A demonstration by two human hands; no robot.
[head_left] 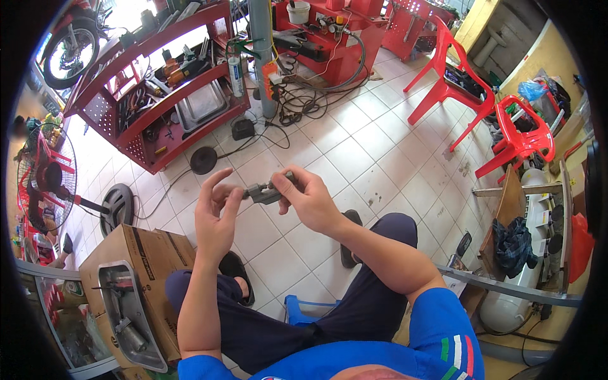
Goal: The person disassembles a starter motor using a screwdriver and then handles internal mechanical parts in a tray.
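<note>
- White square-tiled floor (354, 133), spread beneath the seated person.
- Red perforated-metal tool cart (101, 120), loaded with tools, ahead and to the left.
- Brown cardboard box (171, 253), beside the left knee.
- Silver rectangular metal tray (109, 297), resting on the box.
- Right hand (308, 197), gripping the part's right end between thumb and fingers.
- Left hand (217, 212), fingers loosely curved at its left end; cannot tell whether they touch it.
- Grey metal blocky part (265, 194), held above the floor, between the hands.
</note>
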